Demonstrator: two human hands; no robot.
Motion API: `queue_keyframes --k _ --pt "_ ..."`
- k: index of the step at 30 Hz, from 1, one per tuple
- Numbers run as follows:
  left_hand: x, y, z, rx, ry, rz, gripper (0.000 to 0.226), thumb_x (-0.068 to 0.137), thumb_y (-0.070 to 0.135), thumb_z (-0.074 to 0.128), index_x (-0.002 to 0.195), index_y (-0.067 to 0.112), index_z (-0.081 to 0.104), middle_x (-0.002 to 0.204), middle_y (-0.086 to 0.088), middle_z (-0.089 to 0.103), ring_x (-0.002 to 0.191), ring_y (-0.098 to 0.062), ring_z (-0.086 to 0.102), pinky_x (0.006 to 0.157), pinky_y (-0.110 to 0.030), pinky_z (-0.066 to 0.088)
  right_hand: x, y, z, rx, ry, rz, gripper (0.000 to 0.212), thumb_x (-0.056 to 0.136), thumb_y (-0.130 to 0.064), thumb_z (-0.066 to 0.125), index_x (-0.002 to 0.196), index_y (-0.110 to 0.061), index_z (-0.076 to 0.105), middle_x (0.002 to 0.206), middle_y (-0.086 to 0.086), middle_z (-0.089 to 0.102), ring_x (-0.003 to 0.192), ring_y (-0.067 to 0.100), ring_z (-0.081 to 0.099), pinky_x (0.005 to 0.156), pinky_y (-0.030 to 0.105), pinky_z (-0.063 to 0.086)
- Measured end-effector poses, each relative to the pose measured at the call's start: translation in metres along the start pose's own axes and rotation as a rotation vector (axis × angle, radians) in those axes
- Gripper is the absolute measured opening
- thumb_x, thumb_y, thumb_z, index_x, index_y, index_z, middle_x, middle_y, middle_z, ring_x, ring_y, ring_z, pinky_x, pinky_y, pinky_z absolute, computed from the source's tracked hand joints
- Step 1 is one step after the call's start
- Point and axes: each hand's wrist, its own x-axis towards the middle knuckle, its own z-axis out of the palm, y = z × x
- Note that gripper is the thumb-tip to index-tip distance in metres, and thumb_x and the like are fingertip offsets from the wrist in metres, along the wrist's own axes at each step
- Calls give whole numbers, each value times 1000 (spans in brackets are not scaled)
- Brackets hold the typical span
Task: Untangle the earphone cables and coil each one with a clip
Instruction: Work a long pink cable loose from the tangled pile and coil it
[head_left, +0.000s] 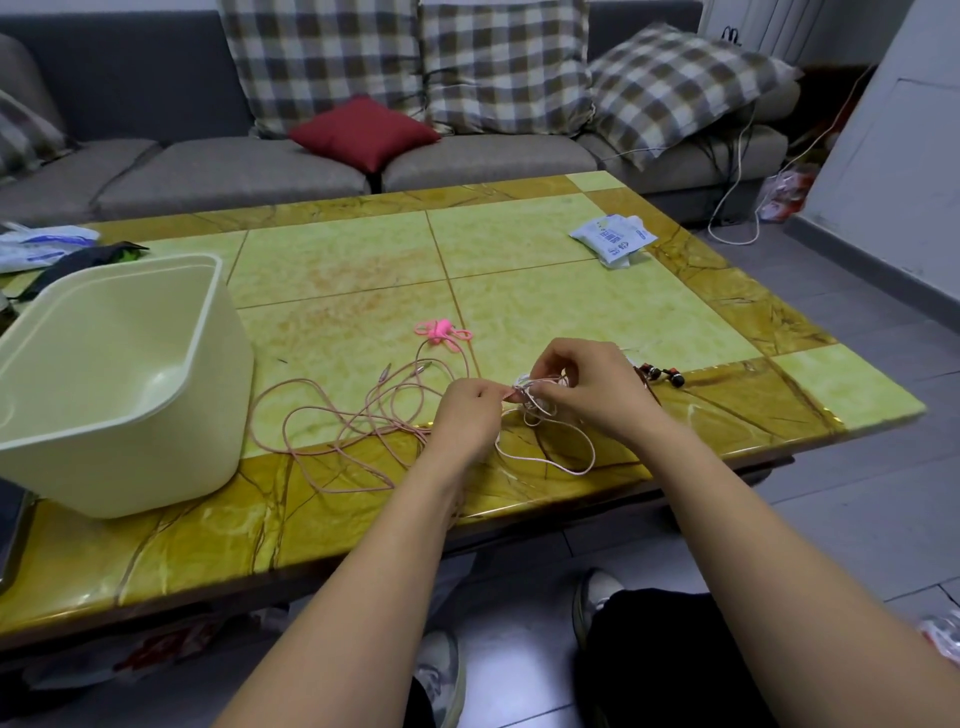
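Observation:
A pale pink earphone cable (332, 415) sprawls in loose tangled loops on the yellow-green table (519, 270), left of my hands. My left hand (467, 415) pinches the cable just above the table's front border. My right hand (587, 384) pinches the same knotted bunch (532, 397) from the right, and a loop (576, 467) hangs below it. Pink clips (441, 332) lie in a small cluster behind the cable. Dark red-and-black earbuds (662, 374) rest right of my right hand.
A large cream plastic tub (171, 415) stands on the table's left side. A white packet (613, 239) lies at the far right of the table. A grey sofa (260, 166) with checked cushions and a red cushion runs behind the table. My shoes show below.

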Motion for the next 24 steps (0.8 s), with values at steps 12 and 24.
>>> queue_keyframes --k 12,24 --pt "-1 -4 2 -153 90 20 20 93 6 53 91 13 71 85 -2 65 70 -10 53 58 -17 42 -3 3 -5 148 -232 41 14 78 -15 77 74 -17 64 66 -6 65 60 7 56 58 23 43" --pt "-4 -2 0 -255 43 -4 10 86 16 69 88 8 73 78 2 66 72 -6 57 59 -14 44 -2 13 -4 185 -204 103 23 88 -31 65 111 -24 64 85 1 70 73 15 66 70 31 53"
